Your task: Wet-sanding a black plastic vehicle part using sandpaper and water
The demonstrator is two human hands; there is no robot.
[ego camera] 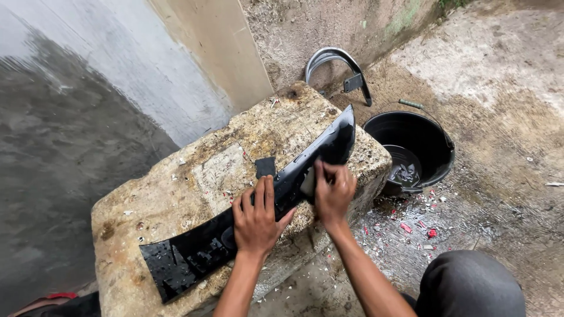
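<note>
Head view: left hand [257,220] flat on black panel [235,229], right hand [333,191] pinching it, bucket [437,138] beside.

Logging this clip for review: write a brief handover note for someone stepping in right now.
Left hand: flat on the black panel, pinning it to the stone block.
Right hand: fingers pressed on the panel's upper part, over a pale patch; what it holds is hidden.
Nearby: small dark square piece on the block, black bucket with water to the right.
Done: panel wet. Left: cannot tell.

No packages, labels, signs or screens in view.
</note>
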